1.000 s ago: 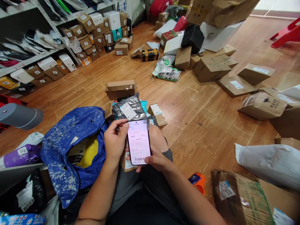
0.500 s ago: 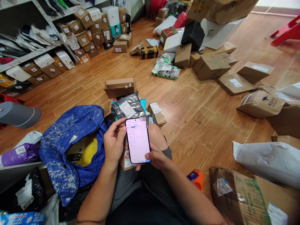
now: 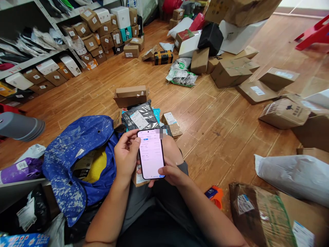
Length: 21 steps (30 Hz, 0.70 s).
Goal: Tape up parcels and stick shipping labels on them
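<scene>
A black-edged smartphone [image 3: 151,157] with a bright pale screen is held upright over my lap. My left hand [image 3: 126,151] grips its left edge, thumb on the side of the screen. At the lower right corner, my right hand [image 3: 171,173] holds it too, its thumb over the bottom of the screen and fingertips showing beneath. Under the phone, partly hidden, lies a cardboard parcel [image 3: 140,181] with a label. Just beyond it are a dark grey plastic parcel [image 3: 141,116] with a white label and a small brown box [image 3: 172,124].
To the left, a blue sack [image 3: 77,137] gapes open. An orange tape dispenser [image 3: 217,195] lies on the floor at right, near a large taped carton [image 3: 259,209]. Boxes [image 3: 226,73] are piled farther back. Shelves [image 3: 53,20] of parcels stand at the back left.
Almost nothing differs. The view has shifted very slightly; both hands keep the same hold on the smartphone.
</scene>
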Available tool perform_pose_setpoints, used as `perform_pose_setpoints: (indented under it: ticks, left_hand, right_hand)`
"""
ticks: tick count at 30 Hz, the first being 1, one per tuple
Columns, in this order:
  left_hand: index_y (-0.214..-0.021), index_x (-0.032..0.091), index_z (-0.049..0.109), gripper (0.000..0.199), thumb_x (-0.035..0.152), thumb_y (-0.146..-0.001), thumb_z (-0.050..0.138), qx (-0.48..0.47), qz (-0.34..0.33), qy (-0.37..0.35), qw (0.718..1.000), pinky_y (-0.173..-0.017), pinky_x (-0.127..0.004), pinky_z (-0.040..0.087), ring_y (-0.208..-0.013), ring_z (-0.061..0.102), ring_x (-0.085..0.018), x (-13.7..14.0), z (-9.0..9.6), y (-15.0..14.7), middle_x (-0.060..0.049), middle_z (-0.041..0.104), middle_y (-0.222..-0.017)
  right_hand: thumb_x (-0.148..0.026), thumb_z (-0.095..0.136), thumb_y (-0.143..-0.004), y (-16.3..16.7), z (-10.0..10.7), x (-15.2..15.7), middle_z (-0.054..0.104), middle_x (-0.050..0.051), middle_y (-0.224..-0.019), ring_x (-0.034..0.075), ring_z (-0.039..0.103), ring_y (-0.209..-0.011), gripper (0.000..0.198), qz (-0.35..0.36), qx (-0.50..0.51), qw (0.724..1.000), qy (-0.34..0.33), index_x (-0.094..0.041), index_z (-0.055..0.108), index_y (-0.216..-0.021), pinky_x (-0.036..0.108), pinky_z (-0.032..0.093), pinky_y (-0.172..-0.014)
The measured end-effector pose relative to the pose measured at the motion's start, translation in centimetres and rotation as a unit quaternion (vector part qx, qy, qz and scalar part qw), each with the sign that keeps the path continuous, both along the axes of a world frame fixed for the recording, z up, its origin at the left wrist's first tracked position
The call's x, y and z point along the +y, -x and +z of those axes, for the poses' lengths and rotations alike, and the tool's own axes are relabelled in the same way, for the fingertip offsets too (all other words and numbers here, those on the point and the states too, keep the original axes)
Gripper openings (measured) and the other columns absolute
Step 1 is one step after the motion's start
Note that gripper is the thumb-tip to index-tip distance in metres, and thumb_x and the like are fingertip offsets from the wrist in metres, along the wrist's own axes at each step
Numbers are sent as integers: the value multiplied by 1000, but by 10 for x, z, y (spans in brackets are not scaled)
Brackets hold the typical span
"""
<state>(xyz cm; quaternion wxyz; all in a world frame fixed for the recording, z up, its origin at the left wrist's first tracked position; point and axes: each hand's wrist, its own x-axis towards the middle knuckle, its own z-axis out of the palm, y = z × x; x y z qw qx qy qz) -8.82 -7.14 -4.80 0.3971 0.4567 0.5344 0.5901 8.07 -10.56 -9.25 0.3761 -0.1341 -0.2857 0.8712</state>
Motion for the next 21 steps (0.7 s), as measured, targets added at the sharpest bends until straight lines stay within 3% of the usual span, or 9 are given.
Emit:
perform_pose_setpoints:
  ticks: [9, 16, 21]
  left_hand:
    - [-120, 23, 76, 34, 41, -92, 83, 49, 4, -14, 999, -72, -23, 52, -79, 63, -15, -2, 6, -6, -1, 70, -95]
    - [-115, 24, 79, 30, 47, -98, 73, 11, 12, 22, 1000, -69, -28, 54, -81, 70, -21, 1, 1, -1, -5, 77, -99]
    - [-112, 25, 80, 30, 48, -95, 77, 22, 20, 24, 999, -63, -28, 53, -74, 69, -19, 2, 1, 0, -4, 77, -96]
  right_hand:
    - [-26, 72, -79, 1, 3, -1, 81, 12, -117, 30, 78, -100, 68, -1, -23, 1000, -21, -17, 61, -145, 32, 67, -63]
    - [-29, 72, -79, 0, 2, -1, 79, 15, -122, 31, 77, -104, 66, 6, -29, 999, -20, -16, 62, -143, 35, 68, -66]
    - [-28, 73, -78, 1, -1, -1, 75, 16, -135, 34, 76, -114, 69, 3, -21, 1000, -8, -17, 59, -145, 34, 68, -66]
